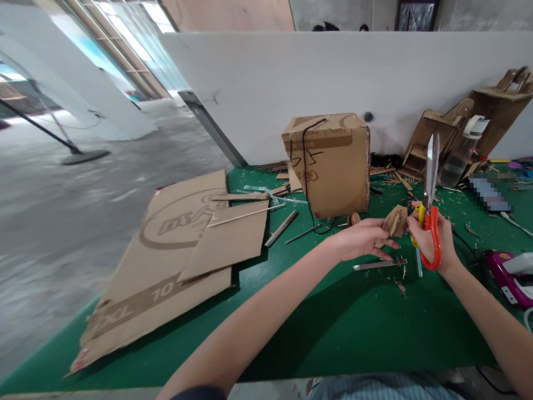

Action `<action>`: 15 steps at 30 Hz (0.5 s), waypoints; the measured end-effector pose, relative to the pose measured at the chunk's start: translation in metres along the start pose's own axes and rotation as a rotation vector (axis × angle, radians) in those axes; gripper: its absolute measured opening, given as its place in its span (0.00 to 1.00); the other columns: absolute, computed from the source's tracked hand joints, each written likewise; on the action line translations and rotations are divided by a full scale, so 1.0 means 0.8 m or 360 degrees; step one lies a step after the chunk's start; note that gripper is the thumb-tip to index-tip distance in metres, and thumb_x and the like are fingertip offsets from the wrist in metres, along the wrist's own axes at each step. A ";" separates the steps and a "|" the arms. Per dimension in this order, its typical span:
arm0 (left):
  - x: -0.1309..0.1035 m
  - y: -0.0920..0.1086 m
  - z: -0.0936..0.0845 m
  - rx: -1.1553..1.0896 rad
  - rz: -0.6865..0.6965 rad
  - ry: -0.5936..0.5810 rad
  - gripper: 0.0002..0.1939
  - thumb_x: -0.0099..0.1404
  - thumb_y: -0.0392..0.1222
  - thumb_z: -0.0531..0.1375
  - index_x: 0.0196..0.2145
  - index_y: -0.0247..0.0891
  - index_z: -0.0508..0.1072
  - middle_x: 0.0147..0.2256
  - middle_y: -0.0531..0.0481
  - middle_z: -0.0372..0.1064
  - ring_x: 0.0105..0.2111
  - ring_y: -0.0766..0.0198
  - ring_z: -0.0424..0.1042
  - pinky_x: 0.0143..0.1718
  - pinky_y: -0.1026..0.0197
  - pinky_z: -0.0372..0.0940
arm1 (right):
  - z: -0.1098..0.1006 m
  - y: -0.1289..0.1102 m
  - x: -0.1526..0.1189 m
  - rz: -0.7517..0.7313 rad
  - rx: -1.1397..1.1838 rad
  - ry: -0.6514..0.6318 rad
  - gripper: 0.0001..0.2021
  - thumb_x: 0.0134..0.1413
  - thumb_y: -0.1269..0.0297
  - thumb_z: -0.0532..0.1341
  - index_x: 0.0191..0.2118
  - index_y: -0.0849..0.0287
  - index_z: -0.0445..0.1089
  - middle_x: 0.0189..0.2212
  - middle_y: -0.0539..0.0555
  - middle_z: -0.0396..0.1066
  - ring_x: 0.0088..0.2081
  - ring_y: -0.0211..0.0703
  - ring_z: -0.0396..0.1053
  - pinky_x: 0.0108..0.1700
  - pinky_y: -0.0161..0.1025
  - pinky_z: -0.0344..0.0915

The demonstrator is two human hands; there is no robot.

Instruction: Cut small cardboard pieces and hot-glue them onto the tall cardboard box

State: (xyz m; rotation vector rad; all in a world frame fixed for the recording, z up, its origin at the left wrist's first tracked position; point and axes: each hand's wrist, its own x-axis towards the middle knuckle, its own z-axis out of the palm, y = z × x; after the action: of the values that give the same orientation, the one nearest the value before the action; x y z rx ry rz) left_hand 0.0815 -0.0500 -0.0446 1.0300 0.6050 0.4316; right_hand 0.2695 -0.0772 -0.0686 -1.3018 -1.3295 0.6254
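My left hand pinches a small cut piece of cardboard between thumb and fingers, its other fingers spread below. My right hand is closed around scissors with orange handles, their blades pointing up. Something yellow is also in the right hand, partly hidden by its fingers. The right fingertips are close to the cardboard piece; whether they touch it I cannot tell. A flat metal strip lies on the green table under the hands, among small scraps.
A cardboard box with a black cord stands behind the hands. Large cardboard sheets lie at left, partly past the table edge. At right are a bottle, a phone and a purple-and-white tool. A white partition closes the back.
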 end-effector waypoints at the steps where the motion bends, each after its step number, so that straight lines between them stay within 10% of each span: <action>1: 0.001 -0.001 -0.003 -0.0042 -0.0008 0.0000 0.15 0.62 0.38 0.61 0.47 0.35 0.72 0.40 0.41 0.73 0.40 0.58 0.75 0.37 0.56 0.72 | 0.001 -0.001 0.000 0.0006 0.0003 -0.0004 0.18 0.50 0.57 0.65 0.47 0.57 0.69 0.31 0.52 0.73 0.31 0.45 0.73 0.37 0.45 0.73; 15: -0.003 0.030 -0.017 0.0070 0.0828 0.0829 0.11 0.56 0.45 0.67 0.32 0.34 0.76 0.31 0.49 0.72 0.33 0.67 0.71 0.33 0.65 0.68 | -0.008 0.016 -0.008 -0.0168 -0.0179 -0.0341 0.26 0.61 0.43 0.54 0.52 0.60 0.67 0.35 0.58 0.77 0.33 0.48 0.76 0.37 0.43 0.72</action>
State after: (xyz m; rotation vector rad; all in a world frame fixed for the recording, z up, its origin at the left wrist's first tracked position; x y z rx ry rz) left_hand 0.0692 -0.0315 -0.0278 1.1201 0.8070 1.1716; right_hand 0.2778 -0.0820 -0.0806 -1.2717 -1.6181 0.6378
